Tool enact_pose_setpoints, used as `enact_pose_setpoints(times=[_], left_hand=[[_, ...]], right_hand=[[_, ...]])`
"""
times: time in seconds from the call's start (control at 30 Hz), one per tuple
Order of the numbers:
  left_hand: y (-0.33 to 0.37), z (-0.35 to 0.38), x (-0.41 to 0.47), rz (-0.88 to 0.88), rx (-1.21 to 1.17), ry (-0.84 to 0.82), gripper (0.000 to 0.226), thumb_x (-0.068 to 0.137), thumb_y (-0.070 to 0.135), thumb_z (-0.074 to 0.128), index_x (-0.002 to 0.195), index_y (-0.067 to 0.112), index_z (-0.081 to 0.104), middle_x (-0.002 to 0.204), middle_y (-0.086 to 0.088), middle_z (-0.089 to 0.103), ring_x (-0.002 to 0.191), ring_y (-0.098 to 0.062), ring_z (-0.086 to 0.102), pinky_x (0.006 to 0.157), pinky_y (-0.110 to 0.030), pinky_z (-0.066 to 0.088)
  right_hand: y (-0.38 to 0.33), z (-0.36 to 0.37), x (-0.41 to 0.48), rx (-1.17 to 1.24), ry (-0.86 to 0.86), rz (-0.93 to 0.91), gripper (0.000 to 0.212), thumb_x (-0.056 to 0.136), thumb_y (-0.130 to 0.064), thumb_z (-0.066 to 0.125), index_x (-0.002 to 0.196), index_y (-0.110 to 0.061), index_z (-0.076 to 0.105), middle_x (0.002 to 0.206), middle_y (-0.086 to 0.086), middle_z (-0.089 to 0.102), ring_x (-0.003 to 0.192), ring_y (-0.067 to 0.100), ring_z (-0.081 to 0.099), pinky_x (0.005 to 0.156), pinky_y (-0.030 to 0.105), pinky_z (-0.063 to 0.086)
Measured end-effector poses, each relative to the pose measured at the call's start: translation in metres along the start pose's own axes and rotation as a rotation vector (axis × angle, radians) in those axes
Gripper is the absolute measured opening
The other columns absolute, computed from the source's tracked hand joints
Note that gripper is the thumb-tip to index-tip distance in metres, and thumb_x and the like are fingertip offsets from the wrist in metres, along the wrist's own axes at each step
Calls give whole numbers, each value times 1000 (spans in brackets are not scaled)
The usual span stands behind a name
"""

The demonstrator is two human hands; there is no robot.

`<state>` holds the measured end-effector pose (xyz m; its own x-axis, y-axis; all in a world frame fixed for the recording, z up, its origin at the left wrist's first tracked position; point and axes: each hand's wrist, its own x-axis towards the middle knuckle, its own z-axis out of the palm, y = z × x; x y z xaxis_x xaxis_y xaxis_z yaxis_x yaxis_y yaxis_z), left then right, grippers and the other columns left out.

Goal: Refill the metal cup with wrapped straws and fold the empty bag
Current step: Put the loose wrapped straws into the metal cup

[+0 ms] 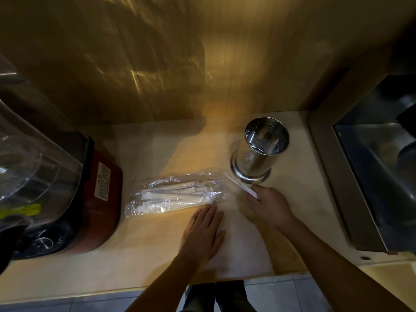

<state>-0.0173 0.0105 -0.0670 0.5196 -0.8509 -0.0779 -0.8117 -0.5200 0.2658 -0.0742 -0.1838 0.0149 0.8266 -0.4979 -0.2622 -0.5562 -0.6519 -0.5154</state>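
A clear plastic bag (pixel 175 194) lies flat on the counter with several wrapped straws inside it. My left hand (pixel 202 230) rests flat, fingers together, at the bag's near right corner. My right hand (pixel 265 206) is to the right of the bag and pinches one white wrapped straw (pixel 240 186), whose far end points toward the base of the metal cup (pixel 258 152). The cup stands upright behind my right hand and looks empty inside.
A red and black blender base (pixel 99 199) with a clear jug (pixel 29 158) stands at the left. A steel sink (pixel 378 176) lies at the right. A wooden wall (pixel 180 64) backs the counter (pixel 146 255); the counter's front edge is near me.
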Motion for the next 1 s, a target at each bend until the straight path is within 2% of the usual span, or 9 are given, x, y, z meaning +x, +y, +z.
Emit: enact_pose_setpoints(times=[0.13, 0.23, 0.37, 0.43, 0.57, 0.67, 0.77, 0.9, 1.0], left_hand=[[-1, -3, 10, -2, 5, -33, 50, 87, 45, 37, 123, 18, 59, 130, -7, 60, 123, -25, 53, 100, -40, 44], [-6, 1, 6, 43, -4, -26, 48, 89, 44, 38, 125, 18, 57, 134, -7, 56, 126, -25, 50, 107, -37, 30], [-9, 4, 5, 57, -50, -3, 46, 87, 41, 43, 123, 17, 58, 134, -8, 56, 125, -26, 50, 109, -32, 19], [-10, 5, 4, 54, -78, 22, 46, 87, 41, 43, 122, 16, 60, 133, -8, 57, 124, -25, 51, 110, -30, 15], [-8, 5, 5, 49, -105, 71, 49, 93, 43, 31, 116, 16, 65, 127, -8, 62, 122, -25, 50, 110, -30, 16], [-8, 4, 5, 61, -112, 96, 47, 91, 44, 37, 114, 16, 66, 126, -9, 62, 117, -25, 57, 109, -29, 16], [-11, 5, 6, 75, -118, 122, 51, 93, 46, 30, 114, 16, 66, 128, -9, 60, 122, -24, 49, 108, -30, 21], [-13, 9, 8, 99, -114, 147, 46, 88, 44, 42, 112, 15, 67, 126, -10, 62, 116, -27, 59, 101, -34, 34], [-14, 11, 9, 106, -109, 158, 46, 89, 44, 39, 110, 15, 68, 124, -9, 63, 114, -26, 60, 99, -34, 35]], right_hand=[[-20, -28, -5, 175, 156, -68, 34, 91, -27, 48, 58, -19, 49, 54, -4, 51, 56, 21, 55, 60, 28, 37], [-35, -55, -4, 234, 213, -10, 48, 93, -35, 42, 50, -18, 52, 44, -8, 50, 46, 10, 54, 48, 25, 35], [-56, -97, -4, 478, 380, -110, 33, 93, -28, 46, 61, -23, 56, 46, -6, 52, 44, -3, 54, 41, 10, 36], [-64, -113, -1, 538, 481, -151, 29, 92, -24, 49, 64, -22, 57, 47, -5, 55, 48, -2, 56, 41, 10, 37], [-67, -126, 19, 470, 600, -133, 28, 91, -24, 51, 69, -10, 61, 60, 8, 61, 59, 14, 61, 54, 31, 49], [-61, -119, 39, 367, 569, -66, 34, 90, -27, 52, 77, 1, 64, 67, 20, 65, 63, 28, 64, 61, 47, 53], [-49, -104, 57, 140, 450, 49, 39, 88, -36, 52, 76, -2, 65, 66, 14, 63, 69, 33, 63, 59, 39, 47], [-39, -92, 68, -23, 425, 179, 37, 86, -38, 53, 74, -5, 64, 64, 8, 49, 73, 35, 60, 58, 29, 28], [-34, -90, 72, -68, 389, 198, 34, 84, -40, 54, 77, -8, 63, 77, 15, 63, 79, 36, 61, 61, 30, 32]])
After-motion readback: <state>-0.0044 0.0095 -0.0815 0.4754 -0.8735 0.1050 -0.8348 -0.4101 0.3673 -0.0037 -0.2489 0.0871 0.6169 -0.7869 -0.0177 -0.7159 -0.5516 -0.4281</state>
